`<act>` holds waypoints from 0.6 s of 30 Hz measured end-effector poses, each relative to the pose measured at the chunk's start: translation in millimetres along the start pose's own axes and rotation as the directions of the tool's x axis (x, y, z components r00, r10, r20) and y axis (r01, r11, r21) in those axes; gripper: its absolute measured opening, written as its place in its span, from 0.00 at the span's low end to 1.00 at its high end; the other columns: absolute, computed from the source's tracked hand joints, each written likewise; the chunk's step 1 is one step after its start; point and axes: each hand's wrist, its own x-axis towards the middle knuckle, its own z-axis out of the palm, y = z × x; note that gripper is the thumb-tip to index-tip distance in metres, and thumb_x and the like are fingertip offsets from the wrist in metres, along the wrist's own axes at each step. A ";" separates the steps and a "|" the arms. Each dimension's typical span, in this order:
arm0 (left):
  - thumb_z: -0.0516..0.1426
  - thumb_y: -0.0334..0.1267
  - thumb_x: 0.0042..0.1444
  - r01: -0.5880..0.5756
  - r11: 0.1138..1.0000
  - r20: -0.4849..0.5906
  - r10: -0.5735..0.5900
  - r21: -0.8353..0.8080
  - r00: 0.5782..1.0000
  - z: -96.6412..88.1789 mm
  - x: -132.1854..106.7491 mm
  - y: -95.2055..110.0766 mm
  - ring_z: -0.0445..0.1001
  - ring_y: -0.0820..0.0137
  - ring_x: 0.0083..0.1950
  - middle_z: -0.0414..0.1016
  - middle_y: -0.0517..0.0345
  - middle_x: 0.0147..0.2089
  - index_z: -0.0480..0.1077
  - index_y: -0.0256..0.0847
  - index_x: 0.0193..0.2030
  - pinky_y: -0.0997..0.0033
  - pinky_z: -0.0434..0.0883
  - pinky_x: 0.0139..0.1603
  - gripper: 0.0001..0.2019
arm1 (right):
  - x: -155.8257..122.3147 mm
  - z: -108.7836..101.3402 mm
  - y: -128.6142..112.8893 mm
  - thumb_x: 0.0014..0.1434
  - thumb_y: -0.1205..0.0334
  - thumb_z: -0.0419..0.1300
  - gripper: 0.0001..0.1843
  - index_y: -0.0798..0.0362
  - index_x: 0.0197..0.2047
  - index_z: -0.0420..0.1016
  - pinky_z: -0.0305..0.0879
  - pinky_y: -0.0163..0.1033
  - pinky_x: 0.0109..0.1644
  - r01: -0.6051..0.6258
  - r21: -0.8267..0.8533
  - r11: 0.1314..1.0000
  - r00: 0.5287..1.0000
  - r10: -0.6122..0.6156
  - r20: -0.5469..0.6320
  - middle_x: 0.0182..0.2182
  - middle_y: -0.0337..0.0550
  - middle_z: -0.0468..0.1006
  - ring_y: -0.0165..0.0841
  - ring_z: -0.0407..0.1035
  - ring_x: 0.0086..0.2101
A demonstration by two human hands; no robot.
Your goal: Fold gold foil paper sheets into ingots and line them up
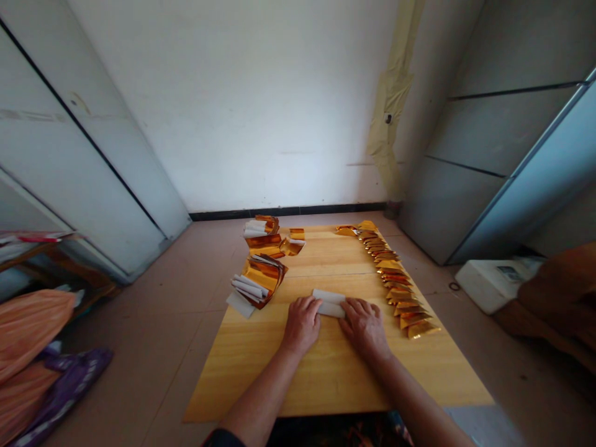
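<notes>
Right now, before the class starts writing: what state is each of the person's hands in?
Left hand: palm down, fingers curled over the left end of the white paper roll, holding it.
Right hand: palm down, holding its right end.

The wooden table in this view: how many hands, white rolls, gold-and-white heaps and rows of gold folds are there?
Hands: 2 (left hand, right hand)
White paper roll: 1
Heaps of gold and white paper: 2 (far heap, near heap)
Row of folded gold pieces: 1
Total: 6
</notes>
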 end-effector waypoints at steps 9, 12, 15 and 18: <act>0.52 0.29 0.57 0.012 1.000 -0.014 -0.012 0.024 1.000 1.3 2.1 -0.9 0.68 0.64 0.49 0.74 0.53 0.49 0.69 0.42 0.51 0.59 0.66 0.50 0.15 | 13.3 -11.3 -3.4 0.66 0.56 0.48 0.16 0.46 0.38 0.76 0.51 0.44 0.51 -0.035 -0.021 0.999 0.996 0.036 0.076 0.45 0.41 0.76 0.35 0.65 0.45; 0.51 0.30 0.58 0.016 0.999 -0.023 -0.015 0.031 1.000 0.0 3.0 -0.2 0.69 0.65 0.48 0.74 0.53 0.47 0.69 0.42 0.50 0.61 0.66 0.49 0.14 | 17.4 -14.1 -4.4 0.67 0.56 0.46 0.18 0.46 0.34 0.76 0.52 0.41 0.47 -0.025 -0.022 0.999 0.993 0.028 0.113 0.41 0.40 0.76 0.33 0.66 0.44; 0.51 0.30 0.58 0.022 0.999 -0.026 -0.021 0.041 0.999 -1.7 3.5 1.6 0.69 0.65 0.48 0.74 0.53 0.46 0.69 0.43 0.49 0.62 0.66 0.48 0.14 | 17.3 -11.5 -3.6 0.66 0.57 0.47 0.17 0.45 0.35 0.76 0.52 0.41 0.46 -0.013 -0.040 0.999 0.993 0.018 0.115 0.42 0.39 0.76 0.33 0.66 0.44; 0.51 0.30 0.58 0.024 0.998 -0.024 -0.023 0.053 0.999 -2.4 3.6 2.9 0.69 0.65 0.47 0.74 0.53 0.46 0.69 0.43 0.50 0.61 0.66 0.48 0.14 | 15.4 -7.3 -3.2 0.65 0.59 0.50 0.13 0.45 0.38 0.76 0.51 0.41 0.47 -0.031 -0.046 0.998 0.996 0.035 0.085 0.45 0.40 0.75 0.33 0.66 0.45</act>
